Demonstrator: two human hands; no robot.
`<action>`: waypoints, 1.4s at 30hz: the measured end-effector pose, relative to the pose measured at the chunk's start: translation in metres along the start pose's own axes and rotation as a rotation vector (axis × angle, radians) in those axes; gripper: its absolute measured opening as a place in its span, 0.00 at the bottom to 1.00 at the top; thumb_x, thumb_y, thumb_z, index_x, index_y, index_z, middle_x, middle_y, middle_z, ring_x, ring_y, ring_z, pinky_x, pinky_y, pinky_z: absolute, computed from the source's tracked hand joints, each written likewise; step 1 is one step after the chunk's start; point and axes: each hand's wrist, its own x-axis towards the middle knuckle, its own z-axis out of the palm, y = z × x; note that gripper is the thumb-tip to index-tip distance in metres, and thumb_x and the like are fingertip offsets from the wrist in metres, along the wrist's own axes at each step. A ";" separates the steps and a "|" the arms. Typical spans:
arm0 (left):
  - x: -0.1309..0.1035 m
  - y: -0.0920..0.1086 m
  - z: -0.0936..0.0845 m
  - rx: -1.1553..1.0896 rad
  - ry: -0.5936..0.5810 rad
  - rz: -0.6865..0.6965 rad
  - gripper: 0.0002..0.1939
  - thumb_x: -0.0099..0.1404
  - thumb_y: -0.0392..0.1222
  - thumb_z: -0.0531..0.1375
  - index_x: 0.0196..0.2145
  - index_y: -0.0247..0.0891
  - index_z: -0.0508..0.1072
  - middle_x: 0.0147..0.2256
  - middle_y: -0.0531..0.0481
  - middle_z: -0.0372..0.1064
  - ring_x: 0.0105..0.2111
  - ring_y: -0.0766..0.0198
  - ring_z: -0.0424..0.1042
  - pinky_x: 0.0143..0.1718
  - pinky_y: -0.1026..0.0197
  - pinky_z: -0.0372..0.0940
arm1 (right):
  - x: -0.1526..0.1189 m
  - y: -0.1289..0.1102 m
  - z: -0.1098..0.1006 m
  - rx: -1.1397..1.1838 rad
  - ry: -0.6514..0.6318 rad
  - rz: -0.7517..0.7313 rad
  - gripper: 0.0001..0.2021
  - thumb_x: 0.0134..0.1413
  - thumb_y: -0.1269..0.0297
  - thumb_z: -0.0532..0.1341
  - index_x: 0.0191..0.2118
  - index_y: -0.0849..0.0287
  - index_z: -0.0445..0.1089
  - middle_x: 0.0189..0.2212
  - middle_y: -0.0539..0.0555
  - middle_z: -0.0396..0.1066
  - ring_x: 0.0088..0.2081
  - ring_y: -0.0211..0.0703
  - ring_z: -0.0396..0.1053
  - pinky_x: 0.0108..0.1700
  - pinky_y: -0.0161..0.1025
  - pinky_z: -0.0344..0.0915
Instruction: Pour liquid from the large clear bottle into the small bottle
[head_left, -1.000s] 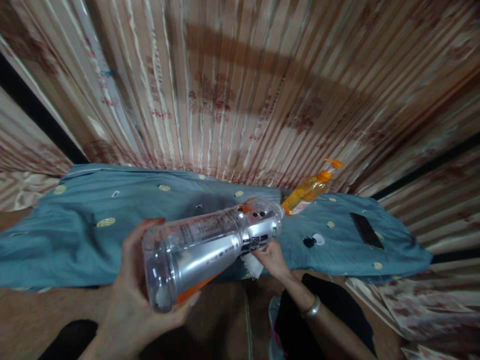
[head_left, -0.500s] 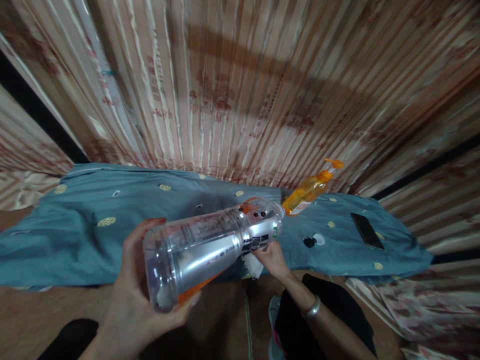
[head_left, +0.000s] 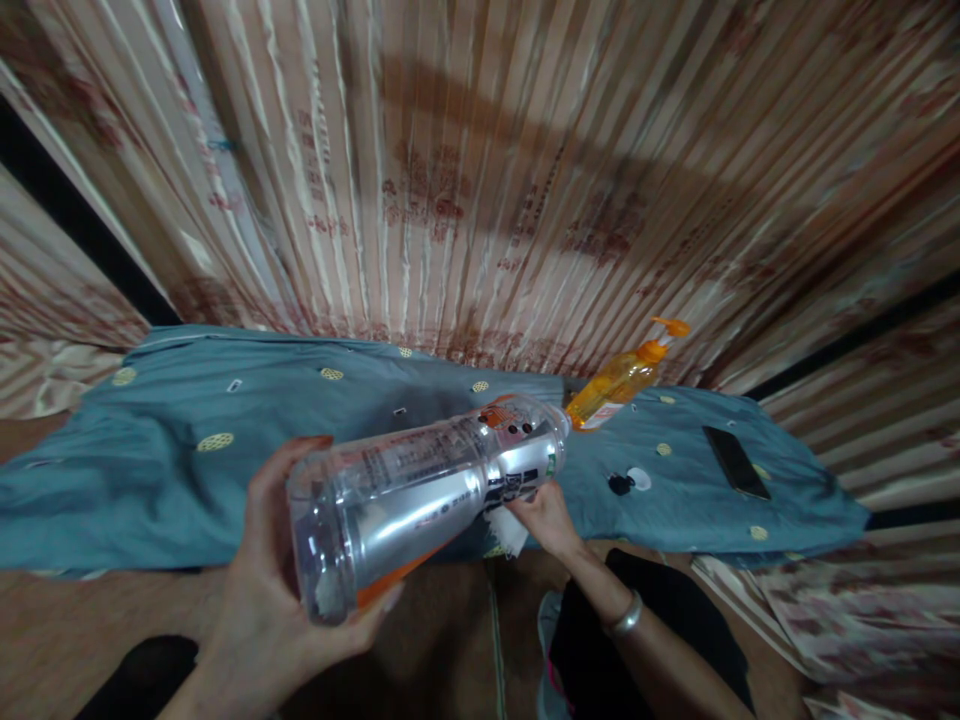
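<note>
A clear plastic bottle (head_left: 420,490) with a silver and orange label lies tilted across the middle of the view, its base toward me and its neck pointing right. Around the base end is wrapped my left hand (head_left: 292,590). Under the neck end is my right hand (head_left: 546,520), its fingers closed and partly hidden behind the bottle. A piece of white tissue (head_left: 506,530) hangs down beside the right fingers, apparently held by them. Just beyond the bottle's neck stands an orange pump bottle (head_left: 611,388) on the bed.
The bed (head_left: 180,480) has a teal sheet with yellow prints. A dark phone (head_left: 735,462) lies at its right, near a small black and white item (head_left: 628,481). Behind hangs a pleated curtain (head_left: 450,200); a dark pole (head_left: 82,220) slants at left.
Nearly nothing differs. The view has shifted very slightly, while both hands and the plastic bottle keep the same position.
</note>
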 end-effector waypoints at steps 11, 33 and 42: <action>-0.001 0.000 0.002 -0.035 0.028 -0.049 0.48 0.52 0.60 0.67 0.66 0.50 0.54 0.47 0.46 0.70 0.40 0.50 0.79 0.36 0.49 0.79 | 0.000 0.006 0.003 0.010 0.012 -0.012 0.18 0.49 0.48 0.65 0.20 0.54 0.67 0.21 0.53 0.74 0.36 0.52 0.76 0.31 0.37 0.69; -0.002 0.000 0.002 -0.034 0.025 -0.055 0.48 0.53 0.61 0.67 0.67 0.51 0.52 0.47 0.46 0.69 0.40 0.50 0.79 0.36 0.49 0.79 | 0.001 0.006 0.000 -0.011 -0.019 -0.010 0.15 0.49 0.50 0.65 0.23 0.55 0.69 0.21 0.52 0.73 0.34 0.51 0.75 0.29 0.36 0.67; 0.001 0.002 0.003 -0.056 0.020 -0.048 0.48 0.53 0.60 0.67 0.66 0.50 0.54 0.45 0.48 0.70 0.38 0.52 0.79 0.34 0.51 0.79 | 0.000 0.000 -0.002 -0.010 -0.022 0.005 0.14 0.49 0.52 0.65 0.23 0.56 0.69 0.22 0.51 0.75 0.34 0.50 0.76 0.31 0.36 0.68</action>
